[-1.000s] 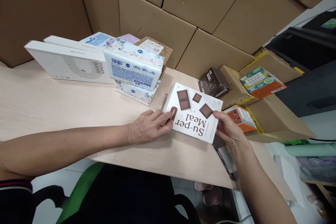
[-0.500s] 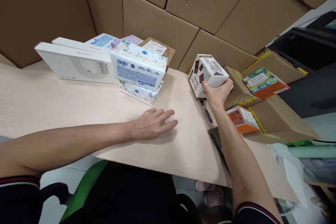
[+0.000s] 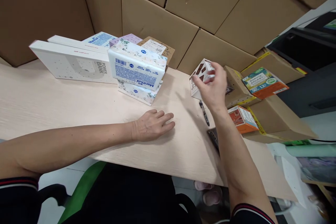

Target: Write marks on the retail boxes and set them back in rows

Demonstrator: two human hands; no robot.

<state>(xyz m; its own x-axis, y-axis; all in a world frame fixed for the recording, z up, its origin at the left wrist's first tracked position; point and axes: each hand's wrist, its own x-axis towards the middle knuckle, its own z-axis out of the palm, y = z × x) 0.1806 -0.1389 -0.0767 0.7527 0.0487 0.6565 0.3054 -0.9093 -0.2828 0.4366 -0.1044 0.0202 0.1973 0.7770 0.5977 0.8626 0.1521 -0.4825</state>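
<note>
In the head view my left hand [image 3: 152,125] lies palm down on the pale table, fingers loosely stretched and holding nothing. My right hand [image 3: 214,85] hovers in front of a white Su-per Meal box [image 3: 195,87], thumb and fingers apart. It partly covers that box, which stands on the table near the carton wall. Below the box lies a dark pen [image 3: 204,113]. A dark phone [image 3: 213,137] is partly hidden by my right forearm. Left of the box, two Manhua tissue packs [image 3: 136,64] are stacked one on the other.
White power bank boxes [image 3: 76,64] stand at the left, beside the tissues. Behind these are a purple pack [image 3: 128,38] and a brown pack [image 3: 157,47]. Large cartons [image 3: 157,17] wall off the back. Open cartons [image 3: 283,117] at the right hold an orange-green Bioking box [image 3: 265,82].
My right hand has let go of the Su-per Meal box and risen off it, fingers now apart. More of the pen shows. My left hand stays nearly still.
</note>
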